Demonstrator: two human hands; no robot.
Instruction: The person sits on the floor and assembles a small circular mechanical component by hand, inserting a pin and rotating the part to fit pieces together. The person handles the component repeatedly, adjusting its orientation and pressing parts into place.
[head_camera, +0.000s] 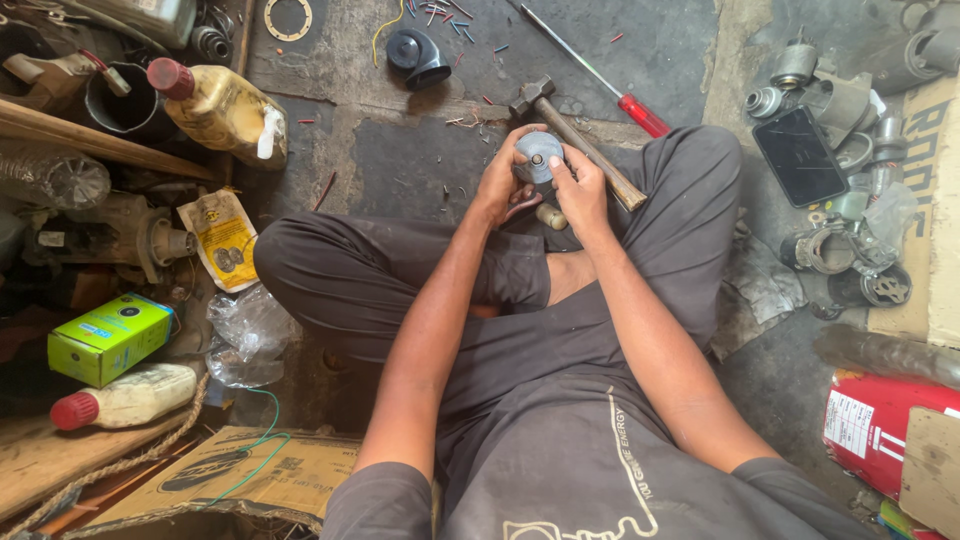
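I have both hands, left (503, 182) and right (578, 190), clamped on the disc (538, 153) beside the hammer (580, 140); it looks stiff, light, best held by its rim.

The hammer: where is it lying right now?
In the head view the hammer lies on the floor just beyond the person's right hand, its handle resting toward the right knee, with the red-handled screwdriver further out.

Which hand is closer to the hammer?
Right. The right hand sits beside the hammer handle; the left hand is on the far side of the round grey part.
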